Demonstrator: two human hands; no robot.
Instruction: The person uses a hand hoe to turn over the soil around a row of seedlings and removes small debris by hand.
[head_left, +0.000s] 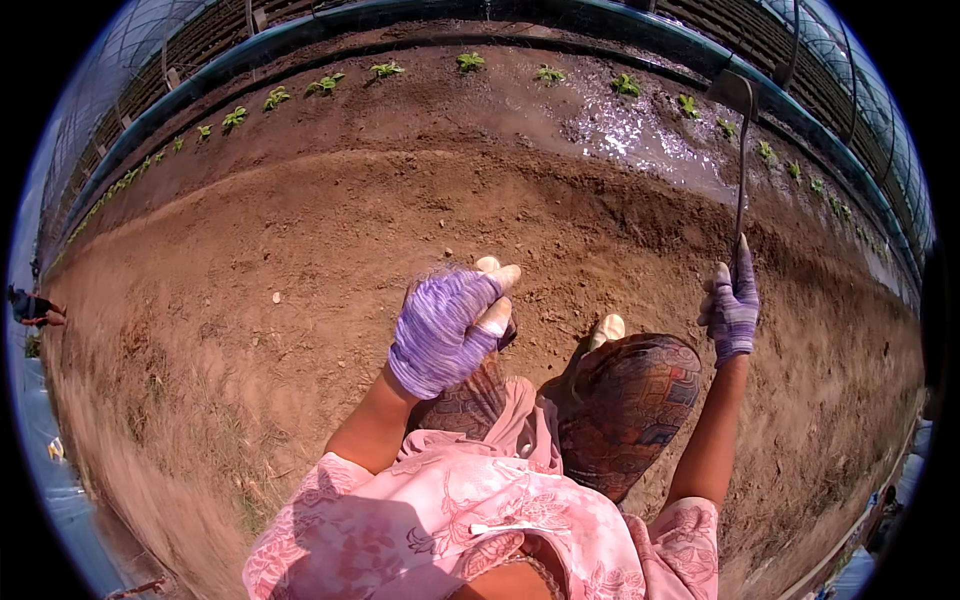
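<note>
On the right, my right hand (731, 307) wears a purple and white knit glove with pale fingertips. It grips the thin shaft (742, 172) of a hand hoe, one finger lying along it. The hoe's flat metal blade (731, 93) points away from me, in front of the wet planted strip. My left hand (450, 330), in a matching glove, is above my left knee (465, 409) with its fingers partly curled. I see nothing in it, but its palm side is hidden. Bare, dry soil (337, 277) lies before me.
Young leafy plants (470, 61) stand in a curved-looking row across the far side. Shiny wet mud (645, 142) lies by them, behind a low soil ridge (600, 176). A black hose (420, 45) runs past the plants. Another person (34, 307) is at the far left.
</note>
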